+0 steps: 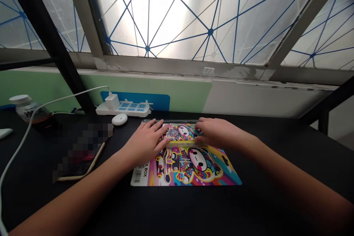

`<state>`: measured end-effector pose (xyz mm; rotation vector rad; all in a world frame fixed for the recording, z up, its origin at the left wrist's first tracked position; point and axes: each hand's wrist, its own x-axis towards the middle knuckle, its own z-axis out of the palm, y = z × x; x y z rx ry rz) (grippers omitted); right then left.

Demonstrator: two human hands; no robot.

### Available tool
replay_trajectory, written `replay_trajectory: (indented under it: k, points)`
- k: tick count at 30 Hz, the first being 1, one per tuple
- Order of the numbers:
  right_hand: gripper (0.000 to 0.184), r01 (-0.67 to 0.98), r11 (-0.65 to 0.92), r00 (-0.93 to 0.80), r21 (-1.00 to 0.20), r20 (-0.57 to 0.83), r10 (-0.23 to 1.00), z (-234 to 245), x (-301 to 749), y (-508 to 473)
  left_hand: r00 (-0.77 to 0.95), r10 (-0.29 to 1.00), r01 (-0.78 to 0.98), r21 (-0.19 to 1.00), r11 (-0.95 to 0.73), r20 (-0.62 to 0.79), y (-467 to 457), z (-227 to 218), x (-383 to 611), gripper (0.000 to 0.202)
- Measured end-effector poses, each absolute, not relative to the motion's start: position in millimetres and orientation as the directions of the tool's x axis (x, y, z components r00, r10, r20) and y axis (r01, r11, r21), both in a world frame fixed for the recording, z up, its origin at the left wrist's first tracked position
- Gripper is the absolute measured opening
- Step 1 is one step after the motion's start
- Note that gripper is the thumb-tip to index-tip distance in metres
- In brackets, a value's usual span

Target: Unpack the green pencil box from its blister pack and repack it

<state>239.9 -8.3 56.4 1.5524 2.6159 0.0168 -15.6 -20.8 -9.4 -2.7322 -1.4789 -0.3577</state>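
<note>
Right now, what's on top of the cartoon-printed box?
Your left hand lies over the left end of the box, your right hand over its right. Cartoon print shows between them; whatever they cover is hidden.

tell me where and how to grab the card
Probably best to pinch the card by the right end of its near edge, coming in from the near side. It lies flat on the table, so that edge would likely need lifting first. The near edge is unobstructed, while the case lies along the far one.
</note>
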Motion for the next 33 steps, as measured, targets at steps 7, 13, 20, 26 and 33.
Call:
replay_trajectory:
  k: [7,13,20,26,33]
  points:
    - [0.073,0.871,0.402,-0.466,-0.282,-0.216,0.858,48,280,22,0.523,0.83,0.833,0.092,-0.546,0.192,-20,-7,-15,0.059]
    - [0.079,0.852,0.451,-0.509,-0.264,-0.224,0.831,45,280,25,0.513,0.84,0.84,0.098,-0.534,0.175,-21,-6,-14,0.059]
    - [0.071,0.85,0.482,-0.506,-0.211,-0.081,0.858,35,281,30,0.445,0.869,0.85,0.204,-0.486,0.217,-24,0,-16,0.066]
    - [0.061,0.801,0.595,-0.557,-0.067,0.281,0.782,23,284,7,0.385,0.853,0.858,0.205,-0.471,0.352,-13,5,-35,0.071]
    - [0.041,0.794,0.606,-0.55,0.05,0.484,0.68,11,279,-21,0.411,0.776,0.808,0.202,-0.553,0.479,-20,15,-34,0.056]
